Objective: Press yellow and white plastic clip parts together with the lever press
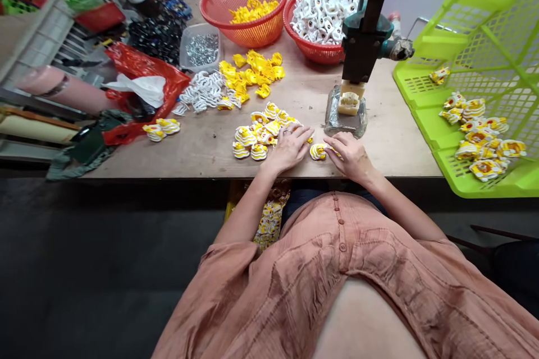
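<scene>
On the table near its front edge lies a pile of yellow-and-white striped pieces [257, 133]. My left hand [289, 148] rests on the right side of this pile, its fingers spread over some pieces. Just right of it, my right hand [348, 158] has its fingers pinched on a striped piece [318, 151], whose right part the fingers cover. Behind my right hand stands a press [364, 39] with a cream-coloured block [349, 102] on its metal base.
Behind lie yellow parts [256, 70], white parts [204, 91], a tub of screws [202, 49] and red baskets [252, 33] [314, 53]. A green crate [425, 118] holds striped pieces at the right. A red bag [168, 76] lies left.
</scene>
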{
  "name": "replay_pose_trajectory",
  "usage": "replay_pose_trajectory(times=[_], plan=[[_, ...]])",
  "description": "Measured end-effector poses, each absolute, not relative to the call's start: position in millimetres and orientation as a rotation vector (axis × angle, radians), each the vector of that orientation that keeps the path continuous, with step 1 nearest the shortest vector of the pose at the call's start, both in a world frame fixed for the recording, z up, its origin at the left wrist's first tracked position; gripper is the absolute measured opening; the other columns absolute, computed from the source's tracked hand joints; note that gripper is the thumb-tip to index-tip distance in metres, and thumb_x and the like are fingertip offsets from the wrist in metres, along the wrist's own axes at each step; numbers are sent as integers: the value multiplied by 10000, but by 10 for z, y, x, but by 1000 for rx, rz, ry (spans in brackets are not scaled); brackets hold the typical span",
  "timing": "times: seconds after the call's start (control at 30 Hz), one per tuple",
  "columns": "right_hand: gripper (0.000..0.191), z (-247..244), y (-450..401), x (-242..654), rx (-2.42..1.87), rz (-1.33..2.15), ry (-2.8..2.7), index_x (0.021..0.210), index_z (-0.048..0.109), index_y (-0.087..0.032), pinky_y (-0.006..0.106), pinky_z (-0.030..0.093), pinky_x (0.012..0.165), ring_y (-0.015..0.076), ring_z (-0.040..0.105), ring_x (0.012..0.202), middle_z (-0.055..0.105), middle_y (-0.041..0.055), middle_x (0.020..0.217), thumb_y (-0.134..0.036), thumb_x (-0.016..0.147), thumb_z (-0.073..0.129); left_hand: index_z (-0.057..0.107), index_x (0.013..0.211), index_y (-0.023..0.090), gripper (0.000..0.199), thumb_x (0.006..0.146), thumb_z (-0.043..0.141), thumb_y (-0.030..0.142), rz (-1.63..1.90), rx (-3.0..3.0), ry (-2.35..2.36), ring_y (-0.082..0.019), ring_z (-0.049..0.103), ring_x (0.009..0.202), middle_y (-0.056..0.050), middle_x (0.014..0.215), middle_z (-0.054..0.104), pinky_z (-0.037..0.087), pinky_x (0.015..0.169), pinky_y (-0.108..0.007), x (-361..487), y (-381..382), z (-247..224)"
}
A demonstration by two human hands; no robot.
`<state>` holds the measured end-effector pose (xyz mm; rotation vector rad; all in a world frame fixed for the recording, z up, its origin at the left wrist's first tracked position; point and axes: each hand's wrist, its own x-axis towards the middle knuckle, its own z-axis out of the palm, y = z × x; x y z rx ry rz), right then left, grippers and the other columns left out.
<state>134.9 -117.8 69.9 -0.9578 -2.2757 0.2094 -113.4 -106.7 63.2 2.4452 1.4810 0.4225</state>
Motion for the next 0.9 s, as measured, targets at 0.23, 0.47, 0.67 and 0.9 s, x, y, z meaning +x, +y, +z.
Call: replay_pose_trajectory(times=[0.23, 0.47, 0.67, 0.9], plan=[[282, 678, -1218, 1429, -911, 286, -2176, 1230, 745, -192, 436, 580, 879, 257, 682, 962, 743, 138, 1056, -299, 1112, 512, 656, 1438, 218, 455, 1001, 683, 346, 790, 2180, 1472, -319, 650, 1303, -136, 1315, 743, 395, 1253, -589, -1178, -868, 771], [348, 880, -1181, 1319, -734, 323, -1980, 1400, 707, -256, 465, 634, 1009, 256, 714, 1143, 730, 126, 1245, -340, 1068, 644, 617, 1082, 240, 460, 886, 845, 589, 1253, 967, 1020, -122, 715, 738, -8, 949, 726, 563, 621, -209, -628, -1143, 1161], [255, 863, -1227, 1298, -661, 380, -1948, 1283, 746, -244, 417, 652, 920, 226, 733, 1058, 748, 106, 1149, -343, 1064, 660, 585, 889, 211, 427, 914, 838, 554, 1317, 768, 1048, -94, 671, 667, 26, 802, 669, 580, 626, -200, -416, -1332, 1160], [330, 856, -1275, 1324, -849, 389, -2147, 1374, 735, -280, 547, 601, 1036, 277, 718, 1129, 743, 133, 1201, -345, 1087, 585, 709, 1263, 230, 580, 1071, 455, 715, 1157, 994, 1055, -253, 786, 1064, -107, 1101, 797, 665, 837, -371, -402, -1434, 1015]])
